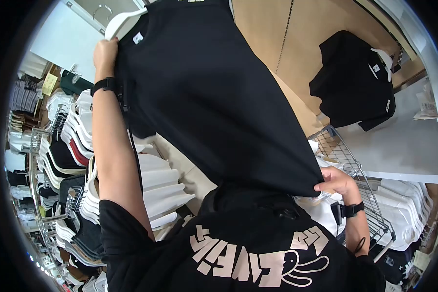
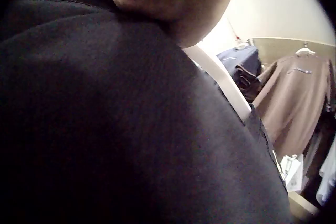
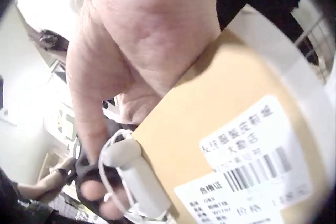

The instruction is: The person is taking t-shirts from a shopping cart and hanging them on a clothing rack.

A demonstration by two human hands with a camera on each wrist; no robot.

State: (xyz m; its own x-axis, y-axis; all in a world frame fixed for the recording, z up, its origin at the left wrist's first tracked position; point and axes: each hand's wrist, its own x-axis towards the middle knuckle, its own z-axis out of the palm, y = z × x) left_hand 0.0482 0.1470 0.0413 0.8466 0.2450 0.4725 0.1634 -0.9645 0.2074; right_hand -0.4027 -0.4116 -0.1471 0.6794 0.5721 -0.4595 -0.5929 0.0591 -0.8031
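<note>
A black shirt [image 1: 204, 97] on a white hanger [image 1: 121, 22] is stretched diagonally across the head view. At its upper left, my left hand [image 1: 105, 54] grips the shoulder and hanger; in the left wrist view this hand [image 2: 176, 1] is over the black cloth [image 2: 105, 108] beside the white hanger [image 2: 226, 82]. My right hand [image 1: 338, 182] pinches the shirt's lower corner. Seen from the right wrist, that hand [image 3: 136, 50] has black fabric between thumb and fingers, with a tan tag [image 3: 210, 108] and a white plastic piece [image 3: 139, 176] on a string against it.
Racks of hanging clothes [image 1: 73, 141] stand at the left. A wire cart [image 1: 345, 155] is at the right, beside white garments [image 1: 399, 199]. Another black shirt [image 1: 355, 78] hangs on the wooden wall [image 1: 263, 29]. A brown shirt [image 2: 296, 103] hangs in the left wrist view.
</note>
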